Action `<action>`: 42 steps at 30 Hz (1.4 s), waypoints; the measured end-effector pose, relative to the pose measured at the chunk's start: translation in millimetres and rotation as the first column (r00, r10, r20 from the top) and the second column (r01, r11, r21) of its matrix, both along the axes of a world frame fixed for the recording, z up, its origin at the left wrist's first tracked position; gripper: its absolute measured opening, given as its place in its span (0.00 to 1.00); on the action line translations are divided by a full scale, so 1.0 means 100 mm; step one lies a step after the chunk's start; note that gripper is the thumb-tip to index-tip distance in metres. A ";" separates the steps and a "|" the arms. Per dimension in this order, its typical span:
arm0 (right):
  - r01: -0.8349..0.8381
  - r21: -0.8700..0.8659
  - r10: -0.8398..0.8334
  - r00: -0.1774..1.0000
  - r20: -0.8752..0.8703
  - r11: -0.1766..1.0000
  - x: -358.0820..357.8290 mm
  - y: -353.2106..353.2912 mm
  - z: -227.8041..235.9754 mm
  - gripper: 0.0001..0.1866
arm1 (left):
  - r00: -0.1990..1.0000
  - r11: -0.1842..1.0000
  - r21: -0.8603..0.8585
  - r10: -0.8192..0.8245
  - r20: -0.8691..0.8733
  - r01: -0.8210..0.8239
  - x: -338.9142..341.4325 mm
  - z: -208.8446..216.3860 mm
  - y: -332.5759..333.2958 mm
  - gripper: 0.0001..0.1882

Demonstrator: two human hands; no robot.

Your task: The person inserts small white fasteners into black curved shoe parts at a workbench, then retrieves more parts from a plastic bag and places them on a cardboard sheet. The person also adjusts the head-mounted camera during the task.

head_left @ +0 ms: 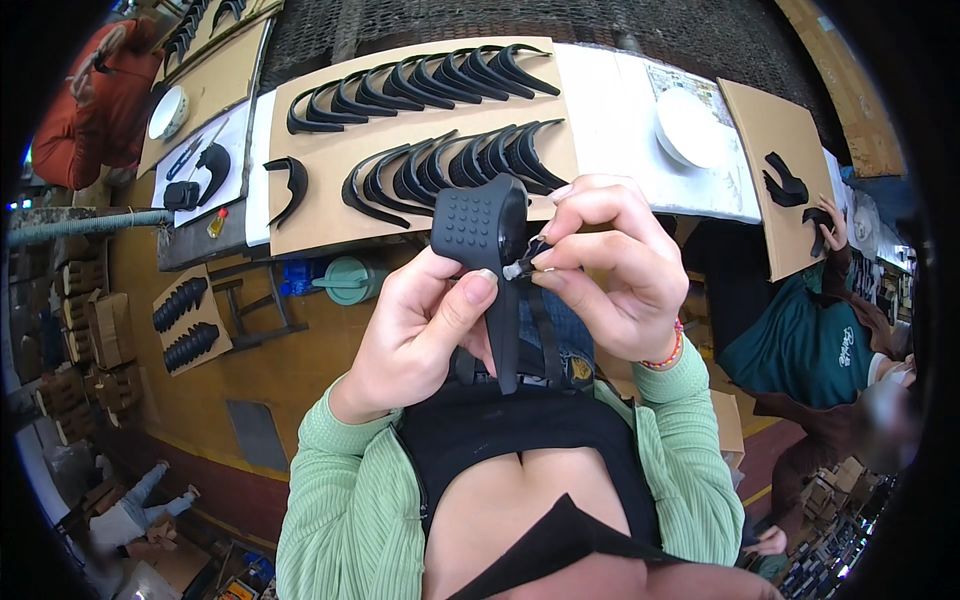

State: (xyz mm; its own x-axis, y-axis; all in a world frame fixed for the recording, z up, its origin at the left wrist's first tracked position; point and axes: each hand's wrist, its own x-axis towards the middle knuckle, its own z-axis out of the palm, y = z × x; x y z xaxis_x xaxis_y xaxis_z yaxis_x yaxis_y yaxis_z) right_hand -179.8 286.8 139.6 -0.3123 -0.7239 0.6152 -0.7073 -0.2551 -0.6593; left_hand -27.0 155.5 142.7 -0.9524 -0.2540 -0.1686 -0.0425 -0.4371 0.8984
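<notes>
In front of my chest my left hand (420, 315) is closed around a black curved moulded part (470, 218) with a bumpy, dotted face. Its long narrow end points down past my fingers. My right hand (620, 265) pinches a small black piece with a pale tip (518, 268) between thumb and fingers, the tip against the inner side of the moulded part. What kind of piece it is cannot be made out. Beyond my hands, two rows of similar black curved parts (455, 165) lie on a cardboard sheet (315, 225), with a single one (290, 188) at its left.
A white bowl (688, 130) stands on the table to the right, near a second cardboard sheet (765, 130) where a co-worker's hand (832, 225) touches a black part. Another person (95, 110) works at far left. A teal watering can (348, 280) sits below the table.
</notes>
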 end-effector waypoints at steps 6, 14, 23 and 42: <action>-0.010 -0.004 0.010 1.000 0.012 1.000 0.02 0.02 -0.01 0.08 | 0.999 0.999 0.033 0.032 0.005 -0.032 -0.02 0.01 0.01 0.13; -0.030 0.004 0.030 1.000 -0.001 1.000 0.03 0.03 -0.01 0.08 | 0.997 0.997 0.017 0.077 -0.015 -0.077 -0.03 0.01 0.01 0.12; -0.014 -0.015 0.014 1.000 0.014 1.000 0.10 0.03 -0.01 0.10 | 0.989 0.989 -0.027 0.141 -0.054 -0.143 -0.03 0.00 0.02 0.10; -0.086 0.066 0.088 0.996 -0.020 0.994 0.14 0.11 -0.01 0.10 | 0.983 0.980 -0.102 0.164 -0.084 -0.172 -0.03 0.00 -0.03 0.11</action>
State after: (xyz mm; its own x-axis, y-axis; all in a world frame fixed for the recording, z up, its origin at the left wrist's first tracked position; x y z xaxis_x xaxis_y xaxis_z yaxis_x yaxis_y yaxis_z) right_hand -166.0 297.7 139.1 -0.2326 -0.7865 0.5721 -0.6996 -0.2732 -0.6602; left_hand -30.4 152.6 143.1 -0.9033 -0.4245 -0.0612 0.0925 -0.3322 0.9386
